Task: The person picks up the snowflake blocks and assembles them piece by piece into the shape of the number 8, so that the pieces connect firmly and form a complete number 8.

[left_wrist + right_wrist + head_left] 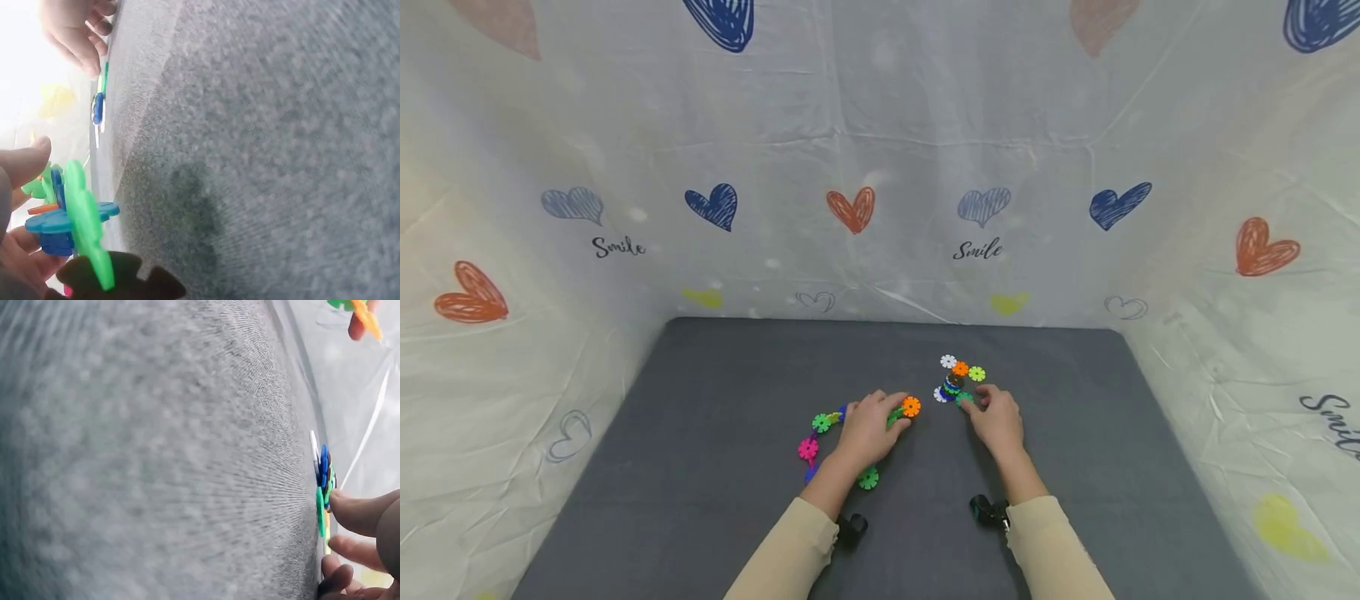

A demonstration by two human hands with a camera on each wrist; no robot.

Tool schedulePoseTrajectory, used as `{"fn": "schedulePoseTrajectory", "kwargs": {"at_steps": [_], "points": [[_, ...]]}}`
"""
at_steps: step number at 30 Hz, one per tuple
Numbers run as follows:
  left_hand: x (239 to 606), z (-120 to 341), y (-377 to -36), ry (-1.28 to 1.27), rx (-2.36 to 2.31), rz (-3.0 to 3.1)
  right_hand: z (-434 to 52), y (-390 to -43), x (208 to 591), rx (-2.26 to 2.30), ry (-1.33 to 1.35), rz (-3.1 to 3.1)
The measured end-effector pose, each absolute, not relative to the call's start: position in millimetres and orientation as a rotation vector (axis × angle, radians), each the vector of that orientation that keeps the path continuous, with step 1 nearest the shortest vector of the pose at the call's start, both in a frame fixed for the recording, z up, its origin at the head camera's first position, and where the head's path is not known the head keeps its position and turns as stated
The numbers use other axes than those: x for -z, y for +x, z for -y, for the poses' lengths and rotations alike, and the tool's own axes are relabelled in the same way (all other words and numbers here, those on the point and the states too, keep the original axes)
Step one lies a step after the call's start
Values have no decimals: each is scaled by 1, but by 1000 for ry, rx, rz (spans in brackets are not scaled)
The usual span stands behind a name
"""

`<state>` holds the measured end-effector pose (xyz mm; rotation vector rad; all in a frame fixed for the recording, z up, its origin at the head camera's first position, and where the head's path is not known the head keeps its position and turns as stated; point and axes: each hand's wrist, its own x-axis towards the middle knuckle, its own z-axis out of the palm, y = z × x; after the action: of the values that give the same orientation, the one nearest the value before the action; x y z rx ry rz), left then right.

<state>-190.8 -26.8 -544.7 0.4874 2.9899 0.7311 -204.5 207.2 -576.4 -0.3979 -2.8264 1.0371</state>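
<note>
A chain of plastic snowflake discs lies on the grey mat (715, 400) under my left hand (880, 417). It has a green disc (822, 422), a pink disc (808, 449) and an orange disc (912, 407). The left wrist view shows my fingers (25, 165) curled round joined green (84, 225) and blue (53, 228) discs. A small disc cluster (957, 382) in white, orange, green and blue sits to the right. My right hand (979, 402) pinches a green disc (320, 512) at its near edge, with a fingertip (359, 511) on it.
White sheets printed with hearts wall the mat on three sides. Another green disc (868, 478) lies by my left wrist. Wrist cameras (852, 527) (985, 508) hang under both cream sleeves. Bare mat stretches left, right and towards the back.
</note>
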Motion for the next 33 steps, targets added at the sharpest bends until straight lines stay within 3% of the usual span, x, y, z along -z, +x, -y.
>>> {"fn": "schedulePoseTrajectory", "kwargs": {"at_steps": [9,18,25,33], "points": [[546,27,-190,485,-797,-3030,-201,-199,571,-1103,-447,2846],[545,27,-190,522,-722,-3068,-170,-174,563,-1430,-170,2689],[544,27,-189,542,-708,-3092,-154,-163,565,-1229,81,2575],[542,27,-190,577,-732,-3084,-152,-163,566,-973,150,2507]]}}
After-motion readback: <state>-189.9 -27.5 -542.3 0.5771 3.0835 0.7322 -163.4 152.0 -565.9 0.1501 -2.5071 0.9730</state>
